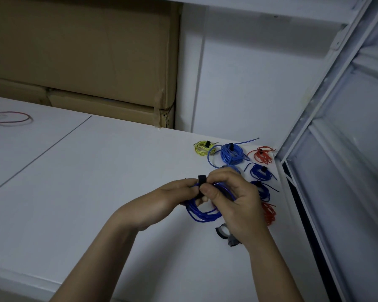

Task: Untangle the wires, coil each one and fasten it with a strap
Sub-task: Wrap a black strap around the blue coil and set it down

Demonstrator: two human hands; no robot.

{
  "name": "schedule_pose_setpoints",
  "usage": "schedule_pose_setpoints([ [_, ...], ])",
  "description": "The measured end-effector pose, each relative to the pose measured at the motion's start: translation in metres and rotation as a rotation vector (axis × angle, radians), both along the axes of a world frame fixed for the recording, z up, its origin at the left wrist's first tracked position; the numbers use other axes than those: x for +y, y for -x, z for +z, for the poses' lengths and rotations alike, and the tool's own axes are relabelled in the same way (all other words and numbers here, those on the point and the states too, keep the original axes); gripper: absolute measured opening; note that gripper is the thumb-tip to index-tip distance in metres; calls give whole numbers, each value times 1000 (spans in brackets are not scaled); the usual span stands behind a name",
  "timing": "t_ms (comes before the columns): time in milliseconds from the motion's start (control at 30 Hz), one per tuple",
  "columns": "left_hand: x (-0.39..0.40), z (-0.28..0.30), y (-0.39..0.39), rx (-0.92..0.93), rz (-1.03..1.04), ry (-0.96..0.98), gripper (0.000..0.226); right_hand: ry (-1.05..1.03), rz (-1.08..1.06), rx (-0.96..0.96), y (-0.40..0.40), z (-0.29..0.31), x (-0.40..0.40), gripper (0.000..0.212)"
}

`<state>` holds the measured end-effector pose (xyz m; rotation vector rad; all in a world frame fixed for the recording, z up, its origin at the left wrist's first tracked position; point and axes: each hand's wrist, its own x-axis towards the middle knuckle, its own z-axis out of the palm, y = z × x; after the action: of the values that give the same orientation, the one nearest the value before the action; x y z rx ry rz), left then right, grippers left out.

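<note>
a: how far along was the job at that point?

b: well past the middle, i'd judge. along the right edge of the white table lay finished bundles, each with a dark strap: a small yellow wire coil, a large light-blue wire coil, an upper red wire coil, two dark-blue wire coils, and a lower red wire coil near the right wrist.

a: anything left?

b: a loose red wire sprawled far off at the table's left, uncoiled and unstrapped. spare black hook-and-loop straps sat just below the hands. whether more wire waited out of view, i couldn't tell.

a: and the hands?

b: both were closed around the blue wire coil in hand, held just above the table, near the finished pile. the left hand had its fingers curled on the coil's left side, pinching the strands together. the right hand pinched the short black strap wrapped over the top of the coil, thumb pressed on its front.

a: so the strap wasn't closed?

b: its end stood up above the thumb, so i'd say it was being fastened, not yet finished.
</note>
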<state>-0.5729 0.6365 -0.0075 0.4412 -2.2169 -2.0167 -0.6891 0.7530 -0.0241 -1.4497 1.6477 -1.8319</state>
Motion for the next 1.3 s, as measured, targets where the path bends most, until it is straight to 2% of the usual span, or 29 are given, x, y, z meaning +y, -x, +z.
schedule_pose_setpoints([
  [67,-2,-1,3,-45,26,28,15,-12,-4,-28,0,-1,0,13],
  [167,-4,0,-2,-37,9,140,24,-7,16,-71,1,-1,0,26],
  [233,-4,5,-11,-20,-27,232,22,15,-6,33,2,-3,-1,24],
  [300,-7,6,-12,-38,-39,304,25,53,-69,254,6,-7,-4,17],
  [367,-9,7,-8,-55,-49,335,23,71,-109,410,9,-12,-5,19],
  [467,-14,6,-7,-65,-51,342,20,31,-68,490,13,-16,-4,30],
  [567,-19,7,-6,-133,-78,433,17,-23,-46,511,16,-16,-6,28],
  [633,-21,10,-5,-127,-85,372,14,16,-97,558,17,-15,-8,24],
  [700,-23,16,-7,-101,-83,229,22,73,-151,619,15,-14,-9,21],
  [767,-27,18,-11,-85,-91,176,26,112,-200,657,12,-16,-8,20],
  [833,-29,18,-12,-63,-80,202,23,138,-238,670,11,-19,-7,18],
  [1000,-30,22,-8,17,129,214,21,141,-219,633,6,-26,-8,18],
  [1100,-21,22,-4,40,226,309,16,116,-220,585,4,-29,-9,19],
  [1300,-3,15,-2,114,362,482,21,75,-201,480,4,-30,-4,20],
])
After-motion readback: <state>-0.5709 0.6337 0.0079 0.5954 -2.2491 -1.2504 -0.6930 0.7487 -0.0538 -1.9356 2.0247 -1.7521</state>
